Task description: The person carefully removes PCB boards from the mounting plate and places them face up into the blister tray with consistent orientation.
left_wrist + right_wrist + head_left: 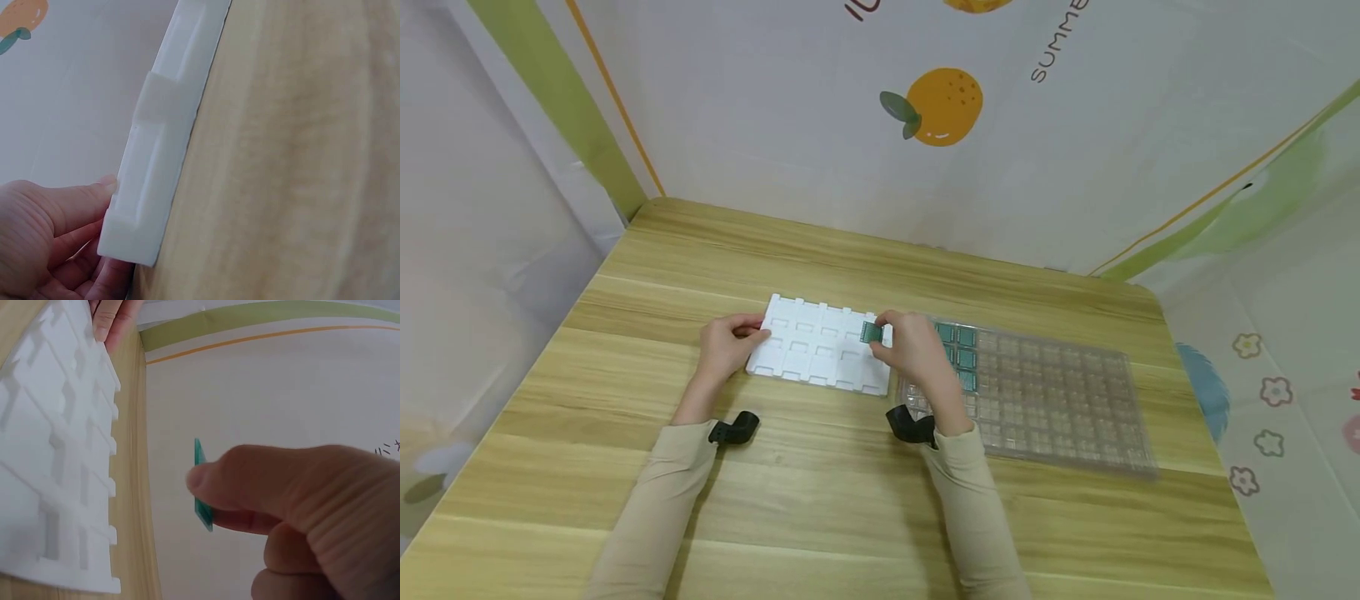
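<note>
Between thumb and fingers my right hand [917,350] pinches a small green circuit board [870,332] over the right end of a white plastic tray [808,364]. In the right wrist view the board [201,509] appears nearly edge-on, apart from the tray's surface. My left hand [727,345] grips the tray's left end, thumb on the upper edge and fingers tucked at the side and beneath; the left wrist view shows that thumb [87,203] at the tray's corner. Shallow recesses mark the tray, and no boards lie in them.
A clear plastic compartment tray [1060,400] lies to the right on the wooden table [805,517]. Several green boards [967,359] sit in its left compartments, partly behind my right hand. A printed curtain [775,125] hangs along the table's far edge.
</note>
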`<state>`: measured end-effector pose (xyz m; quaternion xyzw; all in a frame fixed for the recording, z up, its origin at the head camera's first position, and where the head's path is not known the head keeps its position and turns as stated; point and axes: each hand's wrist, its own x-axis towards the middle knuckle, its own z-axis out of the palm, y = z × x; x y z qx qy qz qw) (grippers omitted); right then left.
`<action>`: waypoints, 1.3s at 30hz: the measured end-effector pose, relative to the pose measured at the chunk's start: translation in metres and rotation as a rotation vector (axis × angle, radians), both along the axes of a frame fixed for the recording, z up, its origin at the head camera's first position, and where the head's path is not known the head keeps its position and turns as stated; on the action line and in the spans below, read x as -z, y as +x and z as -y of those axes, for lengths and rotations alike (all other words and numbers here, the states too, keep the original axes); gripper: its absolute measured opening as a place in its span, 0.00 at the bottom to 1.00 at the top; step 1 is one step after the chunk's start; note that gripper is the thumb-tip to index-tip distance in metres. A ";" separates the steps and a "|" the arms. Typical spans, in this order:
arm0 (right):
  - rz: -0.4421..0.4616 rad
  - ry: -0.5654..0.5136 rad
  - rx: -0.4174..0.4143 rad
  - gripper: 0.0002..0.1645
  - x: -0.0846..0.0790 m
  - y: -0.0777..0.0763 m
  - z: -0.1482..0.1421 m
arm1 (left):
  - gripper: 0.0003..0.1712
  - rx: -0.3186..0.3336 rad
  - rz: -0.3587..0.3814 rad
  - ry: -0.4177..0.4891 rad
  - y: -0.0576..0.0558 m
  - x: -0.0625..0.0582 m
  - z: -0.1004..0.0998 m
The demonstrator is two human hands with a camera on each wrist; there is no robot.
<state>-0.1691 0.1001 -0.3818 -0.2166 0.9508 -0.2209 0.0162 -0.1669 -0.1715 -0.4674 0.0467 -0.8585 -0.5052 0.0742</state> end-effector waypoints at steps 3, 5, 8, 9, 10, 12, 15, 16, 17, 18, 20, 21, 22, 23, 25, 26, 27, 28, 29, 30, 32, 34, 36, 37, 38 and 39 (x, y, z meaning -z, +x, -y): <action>-0.002 -0.011 0.009 0.16 -0.001 0.002 -0.006 | 0.14 0.002 -0.001 0.002 0.000 0.000 0.000; 0.007 -0.026 0.014 0.16 -0.002 0.003 -0.011 | 0.14 0.003 -0.002 0.006 0.000 0.001 0.000; 0.010 -0.065 0.024 0.15 -0.002 0.005 -0.019 | 0.14 0.004 -0.008 0.009 0.000 0.001 0.000; 0.008 -0.072 0.027 0.15 -0.002 0.006 -0.022 | 0.14 0.004 -0.010 0.007 0.000 0.001 0.000; 0.008 -0.075 0.031 0.15 -0.001 0.006 -0.025 | 0.14 0.004 -0.013 0.006 0.000 0.001 0.000; -0.002 -0.081 0.041 0.15 -0.001 0.007 -0.031 | 0.14 0.004 -0.017 0.001 0.000 0.001 0.000; 0.014 -0.078 0.055 0.16 0.000 0.007 -0.038 | 0.14 0.004 -0.021 -0.003 0.000 0.002 0.000; 0.018 -0.079 0.057 0.16 0.000 0.008 -0.040 | 0.14 0.006 -0.021 -0.001 0.000 0.002 0.000; 0.024 -0.080 0.059 0.16 -0.001 0.008 -0.043 | 0.14 0.007 -0.021 -0.001 0.000 0.002 0.000; 0.030 -0.086 0.059 0.16 -0.001 0.009 -0.045 | 0.14 0.009 -0.021 -0.001 0.000 0.002 0.000; 0.033 -0.092 0.061 0.16 -0.002 0.010 -0.050 | 0.14 0.011 -0.024 0.002 0.000 0.002 0.000; 0.028 -0.089 0.063 0.16 -0.002 0.011 -0.052 | 0.13 0.011 -0.025 0.003 0.000 0.002 0.000; 0.020 -0.082 0.061 0.16 -0.002 0.012 -0.055 | 0.13 0.010 -0.025 0.003 0.000 0.002 0.000; 0.019 -0.080 0.063 0.16 -0.002 0.012 -0.058 | 0.13 0.010 -0.027 0.004 0.000 0.002 0.000; 0.021 -0.074 0.062 0.16 -0.001 0.014 -0.063 | 0.13 0.007 -0.028 0.004 0.001 0.001 0.000; 0.022 -0.067 0.062 0.16 -0.001 0.014 -0.066 | 0.13 0.006 -0.027 0.005 0.001 0.001 0.000; 0.024 -0.058 0.062 0.16 0.000 0.015 -0.068 | 0.13 0.005 -0.026 0.005 0.001 0.001 0.000; 0.032 -0.053 0.064 0.17 0.000 0.016 -0.071 | 0.13 0.004 -0.023 0.006 0.001 0.001 0.000; 0.043 -0.048 0.067 0.17 0.001 0.016 -0.073 | 0.13 0.005 -0.022 0.007 0.001 0.001 0.000; 0.054 -0.044 0.069 0.17 0.001 0.017 -0.076 | 0.13 0.005 -0.019 0.008 0.001 0.001 0.000; 0.072 -0.028 0.071 0.18 0.003 0.018 -0.080 | 0.13 0.006 -0.017 0.010 0.001 0.001 0.000; 0.098 -0.014 0.078 0.18 0.006 0.020 -0.084 | 0.13 0.006 -0.018 0.012 0.000 0.001 0.000; 0.111 0.006 0.076 0.18 0.008 0.022 -0.088 | 0.13 0.006 -0.020 0.015 0.000 0.001 0.000; 0.111 0.019 0.072 0.18 0.009 0.022 -0.090 | 0.13 0.007 -0.021 0.017 0.000 0.002 0.000; 0.113 0.031 0.071 0.18 0.011 0.023 -0.092 | 0.13 0.007 -0.022 0.018 0.000 0.002 0.000; 0.113 0.037 0.069 0.18 0.012 0.024 -0.094 | 0.13 0.007 -0.023 0.020 0.000 0.002 0.000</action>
